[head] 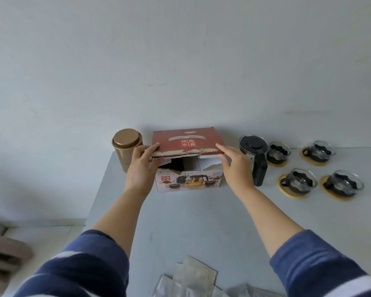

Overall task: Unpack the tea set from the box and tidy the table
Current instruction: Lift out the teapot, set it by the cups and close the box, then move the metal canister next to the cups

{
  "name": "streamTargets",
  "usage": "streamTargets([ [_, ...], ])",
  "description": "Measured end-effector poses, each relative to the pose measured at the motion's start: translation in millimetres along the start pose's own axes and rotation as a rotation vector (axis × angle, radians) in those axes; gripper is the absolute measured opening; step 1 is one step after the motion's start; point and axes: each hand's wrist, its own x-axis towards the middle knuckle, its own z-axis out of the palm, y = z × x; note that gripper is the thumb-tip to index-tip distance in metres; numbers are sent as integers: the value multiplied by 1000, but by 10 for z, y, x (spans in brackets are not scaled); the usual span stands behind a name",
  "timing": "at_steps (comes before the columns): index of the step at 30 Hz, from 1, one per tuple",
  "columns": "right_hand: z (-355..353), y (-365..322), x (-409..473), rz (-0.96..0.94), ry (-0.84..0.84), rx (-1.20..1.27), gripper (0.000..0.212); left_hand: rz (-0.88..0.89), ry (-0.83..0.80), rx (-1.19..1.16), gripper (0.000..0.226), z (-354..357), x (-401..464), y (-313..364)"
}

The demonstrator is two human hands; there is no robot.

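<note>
The tea set box (189, 181) stands at the back middle of the grey table (201, 221), its red lid (186, 142) partly lowered with a dark gap under it. My left hand (140, 168) grips the lid's front left corner. My right hand (234, 166) rests on the lid's front right corner, fingers stretched along its edge. To the right of the box stand a glass teapot with a black lid and handle (255, 155) and several glass cups in black holders on wooden coasters (298, 183).
A gold tin canister (126, 148) stands left of the box at the table's left edge. Silvery packets (191, 277) lie at the near edge. A white wall rises behind the table. The floor shows at lower left.
</note>
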Motion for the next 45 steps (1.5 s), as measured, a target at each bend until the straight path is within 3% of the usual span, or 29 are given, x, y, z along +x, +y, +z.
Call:
streamTargets([
  [5,117,121,-66,3,-21,-87,34,6,-155,159,51,60,-114,-47],
  [8,161,189,-128,12,-21,-204,37,4,-210,406,55,41,-141,-85],
  [11,192,136,-120,-53,-60,-487,39,52,-173,685,57,-19,-58,-72],
  [14,181,57,-97,-137,-202,-797,46,73,-181,895,64,-34,10,4],
  [19,173,-478,16,-23,-234,-959,40,-76,-163,704,69,-25,-127,25],
  [22,392,-848,6,-95,-242,-760,47,-170,-214,691,73,-145,-338,-130],
  [25,721,-1210,-107,-320,-276,-392,45,-291,-320,706,74,-296,-538,-349],
  [27,967,-1440,-221,-360,-350,-132,45,-357,-423,705,85,-346,-681,-495],
  [29,1244,-1582,-295,-228,-468,56,51,-400,-543,697,104,-360,-823,-619],
  [31,1543,-1624,-257,39,-574,184,70,-427,-646,674,125,-358,-961,-719],
  [33,1791,-1597,-119,279,-553,254,95,-409,-672,667,139,-344,-1081,-800],
  [35,1950,-1541,65,400,-481,270,112,-384,-632,656,143,-324,-1144,-851],
  [39,2203,-1425,351,432,-421,328,124,-354,-583,665,141,-284,-1159,-906],
  [45,2439,-1328,449,382,-298,408,104,-333,-562,686,140,-252,-1170,-946],
])
